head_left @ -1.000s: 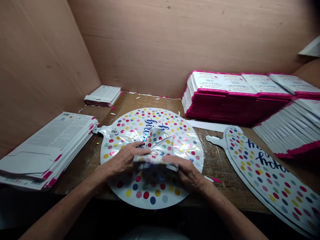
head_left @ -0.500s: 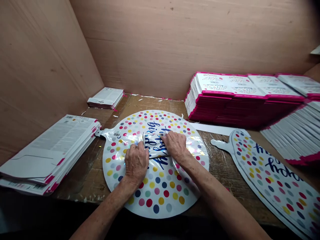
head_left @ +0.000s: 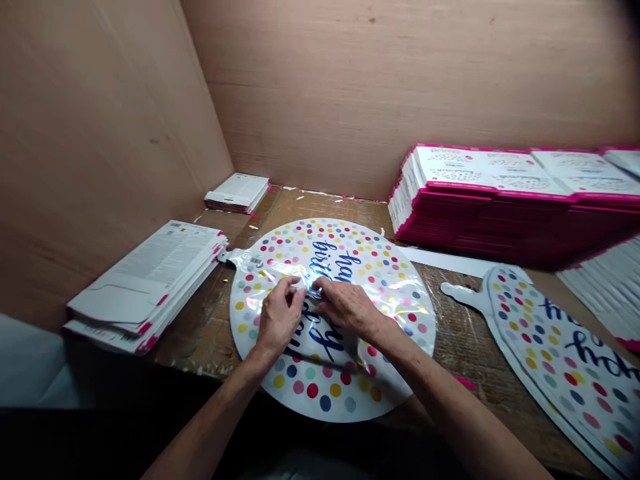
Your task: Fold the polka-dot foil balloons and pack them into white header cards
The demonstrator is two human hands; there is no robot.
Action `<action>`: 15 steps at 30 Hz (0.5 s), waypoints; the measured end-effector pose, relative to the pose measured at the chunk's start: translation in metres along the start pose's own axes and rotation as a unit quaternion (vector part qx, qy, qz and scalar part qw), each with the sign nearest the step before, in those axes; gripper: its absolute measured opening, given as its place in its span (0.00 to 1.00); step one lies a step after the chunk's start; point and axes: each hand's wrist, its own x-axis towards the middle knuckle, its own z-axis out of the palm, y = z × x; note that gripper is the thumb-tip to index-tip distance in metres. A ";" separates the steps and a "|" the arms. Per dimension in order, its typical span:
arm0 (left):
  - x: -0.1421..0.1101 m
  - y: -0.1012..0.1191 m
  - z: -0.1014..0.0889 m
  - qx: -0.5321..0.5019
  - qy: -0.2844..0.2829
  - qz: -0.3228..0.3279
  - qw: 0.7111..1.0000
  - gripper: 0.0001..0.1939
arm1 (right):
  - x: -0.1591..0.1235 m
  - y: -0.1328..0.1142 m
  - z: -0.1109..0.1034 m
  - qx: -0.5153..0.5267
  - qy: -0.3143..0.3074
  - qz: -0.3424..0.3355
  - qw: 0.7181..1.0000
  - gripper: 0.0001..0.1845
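Observation:
A round white foil balloon (head_left: 320,390) with coloured dots and blue handwriting lies flat on the wooden table (head_left: 453,333), its neck pointing left. Both my hands rest on its middle. My left hand (head_left: 280,320) and my right hand (head_left: 347,308) meet fingertip to fingertip, pinched shut on a small shiny bit of foil with blue print. Whether that bit is a separate folded balloon or the top sheet is hidden by my fingers.
A second dotted balloon (head_left: 555,347) lies flat at the right. Stacks of pink-edged cards (head_left: 500,200) fill the back right. A stack of white printed cards (head_left: 150,280) sits at the left, a smaller one (head_left: 237,192) in the back corner. Plywood walls enclose the back and left.
The folded balloon was held up near the front edge, then pressed flat onto the round balloon's middle. Now my fingers have drawn together over it and it is mostly hidden.

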 end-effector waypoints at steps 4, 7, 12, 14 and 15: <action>-0.009 -0.005 -0.004 -0.118 0.003 -0.003 0.993 0.14 | -0.012 -0.016 0.025 0.083 0.010 0.003 0.996 0.12; -0.009 -0.016 -0.040 -0.033 0.044 0.022 0.998 0.14 | -0.017 -0.012 0.034 0.143 0.021 -0.006 0.989 0.14; 0.001 -0.038 -0.129 0.457 0.139 0.015 0.879 0.20 | -0.032 0.022 0.035 0.235 0.086 0.050 0.967 0.22; 0.004 -0.044 -0.149 0.547 0.091 -0.025 0.832 0.20 | -0.037 0.034 0.038 0.262 0.095 0.073 0.957 0.25; 0.006 -0.046 -0.154 0.562 0.065 -0.033 0.824 0.21 | -0.038 0.039 0.040 0.276 0.098 0.079 0.953 0.26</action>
